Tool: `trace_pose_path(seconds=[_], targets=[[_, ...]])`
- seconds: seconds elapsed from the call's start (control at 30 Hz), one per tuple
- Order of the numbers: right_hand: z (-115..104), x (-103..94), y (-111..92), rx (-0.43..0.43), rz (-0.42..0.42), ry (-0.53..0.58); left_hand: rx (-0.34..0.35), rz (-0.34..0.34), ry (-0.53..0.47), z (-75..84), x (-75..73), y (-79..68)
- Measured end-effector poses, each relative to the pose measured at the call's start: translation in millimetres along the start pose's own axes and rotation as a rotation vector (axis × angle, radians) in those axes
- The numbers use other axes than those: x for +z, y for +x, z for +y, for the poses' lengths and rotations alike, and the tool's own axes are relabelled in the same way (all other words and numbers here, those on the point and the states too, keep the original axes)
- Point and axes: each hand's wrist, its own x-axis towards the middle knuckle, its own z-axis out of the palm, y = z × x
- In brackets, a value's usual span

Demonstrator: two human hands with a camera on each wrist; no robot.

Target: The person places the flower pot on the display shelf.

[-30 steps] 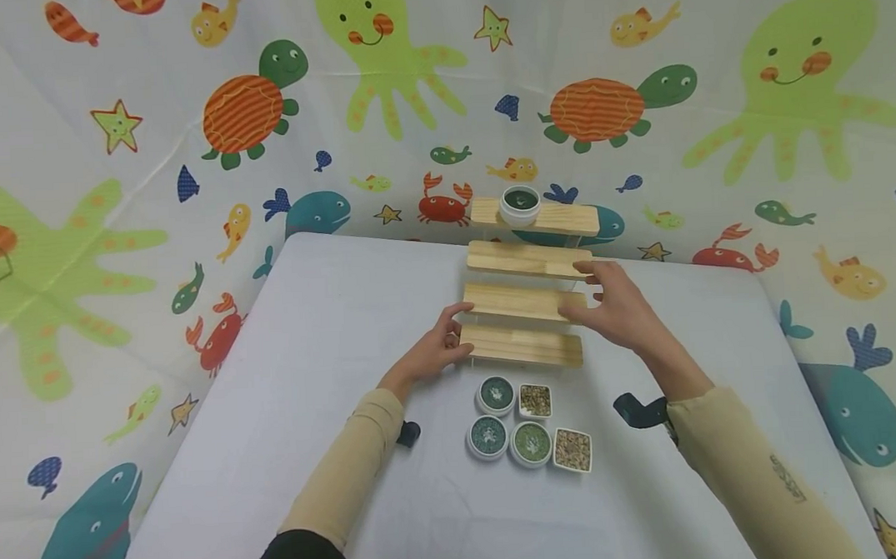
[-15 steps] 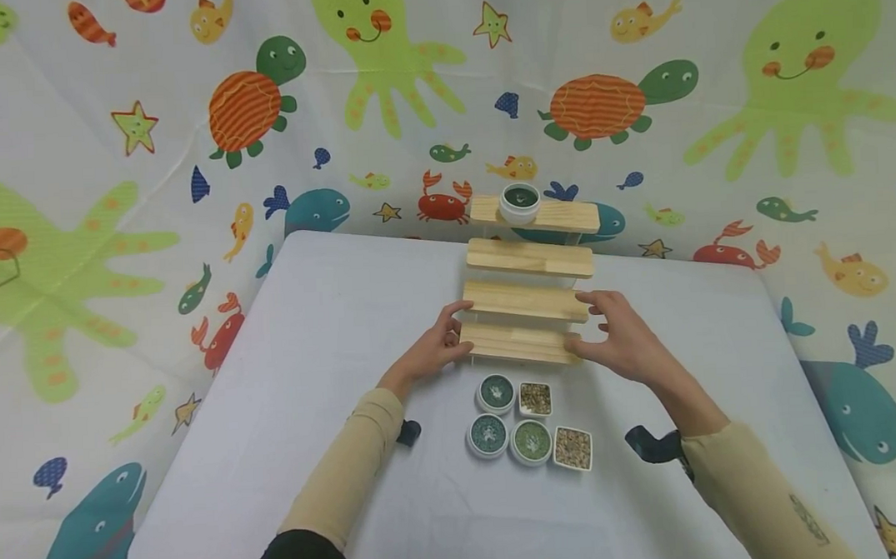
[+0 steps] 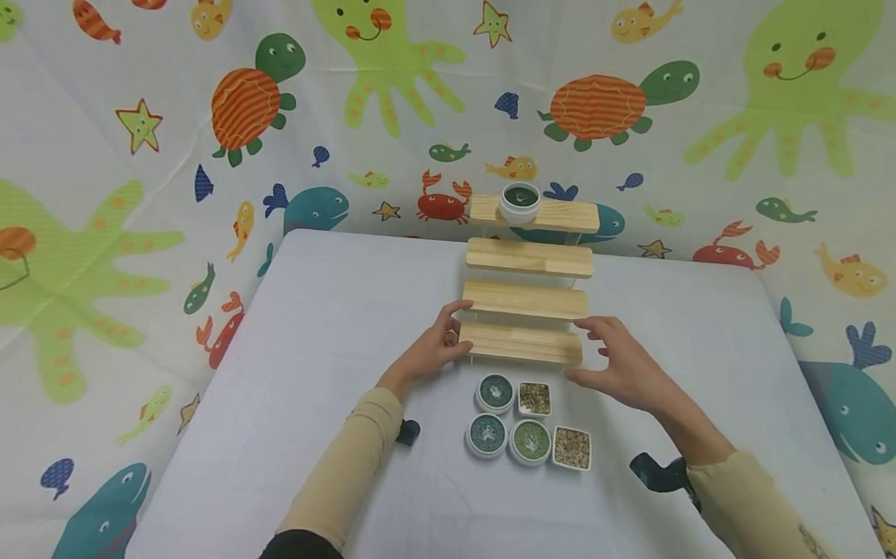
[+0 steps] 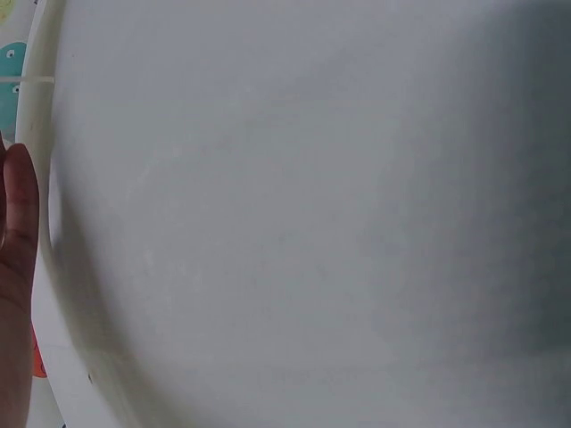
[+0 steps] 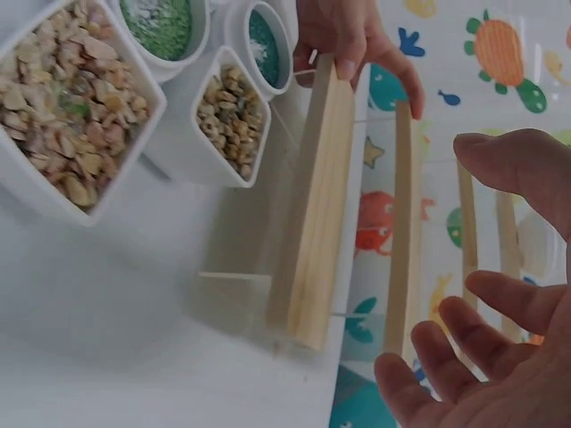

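A tiered stand has several pale wooden boards on clear supports, rising toward the back. My left hand holds its left end, thumb at the lowest board and index finger on the board above. The right wrist view also shows the left hand against those board ends. My right hand is beside the stand's right end with fingers and thumb spread and nothing between them. In the right wrist view, the right hand shows its palm and loosely bent fingers.
A round white cup of dark green bits stands on the top board. In front of the stand are three round cups of green and teal grains and two square cups of stone chips. A patterned cloth hangs behind the white table.
My right hand has come down along the stand's right side, from the upper-middle boards to the lowest one, and off the boards. The left hand stays in place.
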Motion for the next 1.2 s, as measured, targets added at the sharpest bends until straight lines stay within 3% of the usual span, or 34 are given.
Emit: trace_pose_path(seconds=[1.2], targets=[[19.5, 44.6, -50.8, 0.012, -0.119, 0.051, 0.012, 0.016, -0.012, -0.9, 0.9, 0.9]])
